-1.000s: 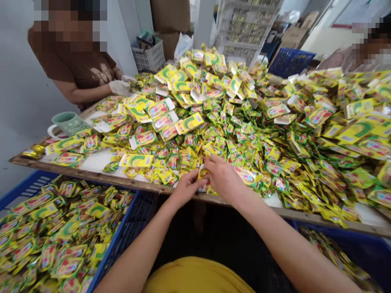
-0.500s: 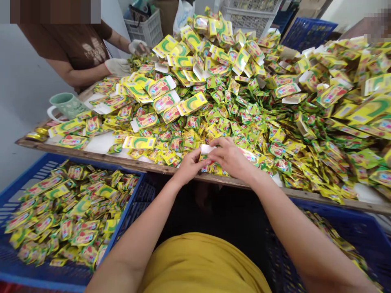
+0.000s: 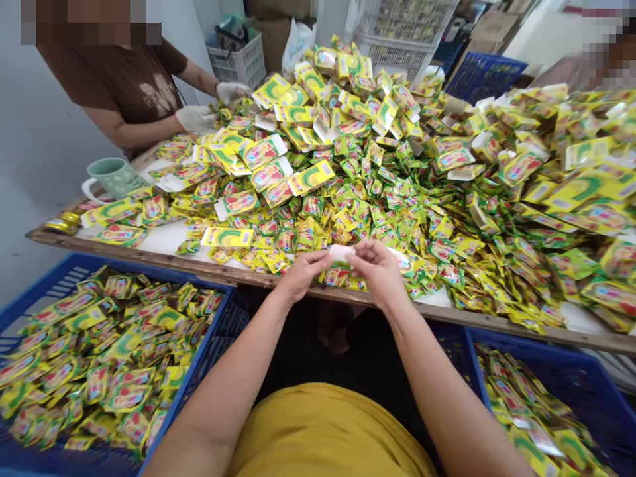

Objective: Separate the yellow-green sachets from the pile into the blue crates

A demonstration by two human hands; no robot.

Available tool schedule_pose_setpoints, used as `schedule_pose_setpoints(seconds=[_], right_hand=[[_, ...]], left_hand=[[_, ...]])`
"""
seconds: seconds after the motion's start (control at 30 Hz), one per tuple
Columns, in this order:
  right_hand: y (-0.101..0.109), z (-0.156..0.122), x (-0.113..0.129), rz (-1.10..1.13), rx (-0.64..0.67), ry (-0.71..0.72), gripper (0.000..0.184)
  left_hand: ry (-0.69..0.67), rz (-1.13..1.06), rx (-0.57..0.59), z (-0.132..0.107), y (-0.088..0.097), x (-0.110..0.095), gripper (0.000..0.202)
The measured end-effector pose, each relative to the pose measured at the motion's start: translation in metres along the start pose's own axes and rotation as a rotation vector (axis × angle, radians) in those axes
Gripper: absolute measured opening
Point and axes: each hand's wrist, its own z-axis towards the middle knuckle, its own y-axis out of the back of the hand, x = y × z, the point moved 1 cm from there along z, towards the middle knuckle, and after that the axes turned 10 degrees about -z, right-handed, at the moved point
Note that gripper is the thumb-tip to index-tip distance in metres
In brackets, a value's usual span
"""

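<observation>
At the table's front edge, my left hand (image 3: 303, 273) and my right hand (image 3: 378, 268) pinch a small carton (image 3: 342, 251) from either side. Its white flap faces up between my fingertips, and my fingers hide much of the rest. Close around both hands lie small yellow-green sachets (image 3: 352, 217), printed with red and pink. A flat yellow carton (image 3: 227, 236) rests left of my left hand, and another carton with white showing (image 3: 400, 260) lies just past my right hand.
Cartons (image 3: 298, 112) and sachets are heaped high across the wooden-edged table (image 3: 163, 260). Blue crates of packets stand below at left (image 3: 74, 262) and right (image 3: 591, 377). A green mug (image 3: 116, 177) sits at the left. Across the table, a person's gloved hands (image 3: 196, 119) handle sachets.
My right hand has drawn back and turned, so its fingers now pinch the carton's right side instead of reaching over it. The view has shifted slightly.
</observation>
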Motion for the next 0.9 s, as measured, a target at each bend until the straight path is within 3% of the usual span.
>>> schedule_pose_setpoints(seconds=[0.1,0.17,0.37,0.47,0.6,0.73,0.9], right_hand=[[-0.007,0.001,0.000,0.134,0.148,-0.205,0.036],[-0.010,0.004,0.001,0.123,0.211,-0.213,0.034],[-0.005,0.006,-0.003,0.043,0.197,-0.061,0.029],[-0.002,0.005,-0.004,-0.032,0.147,0.050,0.030],[-0.002,0.006,-0.005,-0.081,0.118,0.062,0.031],[-0.003,0.011,-0.010,-0.096,0.055,0.076,0.025],[0.000,0.011,-0.017,-0.160,0.037,0.183,0.021]], left_hand=[[0.185,-0.163,-0.031,0.006,-0.003,-0.004,0.026],[0.198,-0.196,-0.089,0.009,-0.006,-0.006,0.024],[0.066,-0.171,-0.152,0.002,-0.012,-0.010,0.030],[-0.075,-0.037,-0.205,-0.004,-0.011,-0.009,0.024],[-0.197,0.147,-0.262,-0.004,-0.010,-0.004,0.024],[-0.235,0.273,-0.213,0.002,-0.009,-0.004,0.027],[-0.393,0.543,-0.099,0.003,-0.003,-0.009,0.011]])
